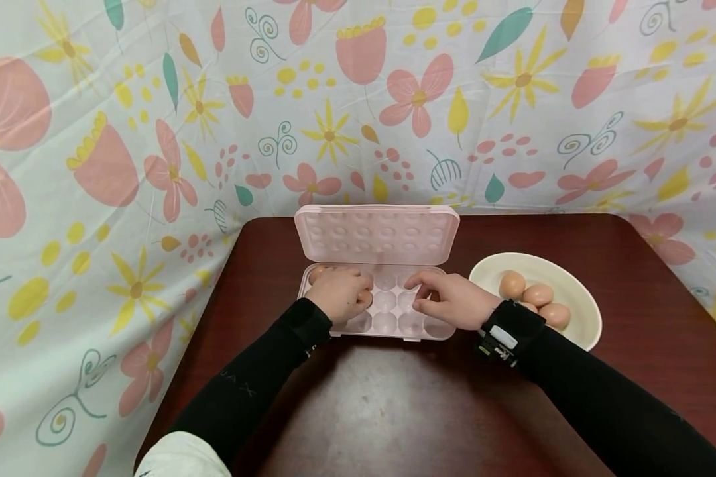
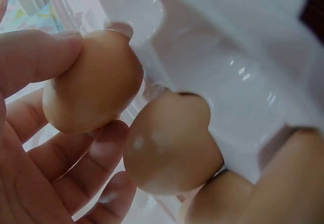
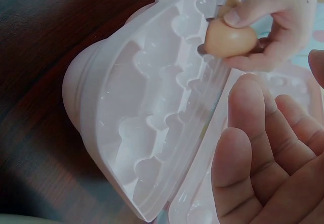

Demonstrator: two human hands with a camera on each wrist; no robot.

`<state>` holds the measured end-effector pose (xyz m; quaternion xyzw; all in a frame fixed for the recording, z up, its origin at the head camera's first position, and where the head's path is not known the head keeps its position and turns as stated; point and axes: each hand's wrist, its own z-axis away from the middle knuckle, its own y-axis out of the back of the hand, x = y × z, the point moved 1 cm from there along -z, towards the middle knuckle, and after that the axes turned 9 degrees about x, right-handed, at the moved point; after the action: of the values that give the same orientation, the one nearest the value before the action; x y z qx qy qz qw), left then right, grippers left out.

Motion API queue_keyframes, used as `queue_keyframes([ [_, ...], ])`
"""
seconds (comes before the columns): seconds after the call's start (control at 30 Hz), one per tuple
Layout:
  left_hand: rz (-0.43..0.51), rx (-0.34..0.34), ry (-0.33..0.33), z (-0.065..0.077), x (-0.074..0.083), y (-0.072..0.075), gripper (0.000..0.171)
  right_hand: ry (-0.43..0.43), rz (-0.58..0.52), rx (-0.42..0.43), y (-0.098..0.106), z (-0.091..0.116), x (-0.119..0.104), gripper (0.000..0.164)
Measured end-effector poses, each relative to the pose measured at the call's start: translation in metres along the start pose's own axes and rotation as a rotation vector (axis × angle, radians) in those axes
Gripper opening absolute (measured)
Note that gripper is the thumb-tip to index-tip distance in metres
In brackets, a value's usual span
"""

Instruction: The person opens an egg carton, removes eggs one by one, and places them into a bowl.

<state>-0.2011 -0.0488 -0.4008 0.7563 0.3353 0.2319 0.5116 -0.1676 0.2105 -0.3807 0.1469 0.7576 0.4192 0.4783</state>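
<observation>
A pink plastic egg box (image 1: 384,323) lies on the table with its lid (image 1: 377,253) raised at the back. My left hand (image 1: 340,296) is over the left part of the box and pinches a brown egg (image 2: 93,82) between thumb and fingers. In the left wrist view, other brown eggs (image 2: 169,145) sit in cups close beside the held one. Over the right part of the box, my right hand (image 1: 458,303) hovers with relaxed, slightly bent fingers and holds nothing. The right wrist view shows bare cups (image 3: 134,135) below it.
A cream oval bowl (image 1: 586,328) stands at the right, partly behind the right wrist, with several brown eggs (image 1: 538,294) in it. The dark red-brown table (image 1: 364,404) ends at the back against a flowered cloth (image 1: 358,152), which also hangs along the left side.
</observation>
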Motion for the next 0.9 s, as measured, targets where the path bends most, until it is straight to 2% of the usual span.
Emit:
queue_keyframes([
  [0.23, -0.023, -0.093, 0.020, -0.004, 0.005, -0.002, 0.007, -0.015, -0.011, 0.006, 0.003, 0.003, 0.002, 0.028],
  [0.33, 0.007, -0.099, 0.030, -0.004, 0.006, -0.003, 0.009, -0.021, -0.011, 0.008, 0.004, 0.004, 0.003, 0.028],
  [0.47, 0.026, -0.100, 0.043, -0.004, 0.006, -0.003, 0.022, -0.032, -0.008, 0.013, 0.007, 0.007, 0.004, 0.028],
  [0.67, 0.026, -0.053, 0.004, -0.007, 0.013, -0.004, 0.027, -0.052, -0.002, 0.024, 0.013, 0.011, 0.008, 0.025],
  [0.9, 0.057, -0.072, -0.037, -0.013, 0.028, -0.003, 0.032, -0.074, 0.005, 0.038, 0.022, 0.015, 0.012, 0.021],
])
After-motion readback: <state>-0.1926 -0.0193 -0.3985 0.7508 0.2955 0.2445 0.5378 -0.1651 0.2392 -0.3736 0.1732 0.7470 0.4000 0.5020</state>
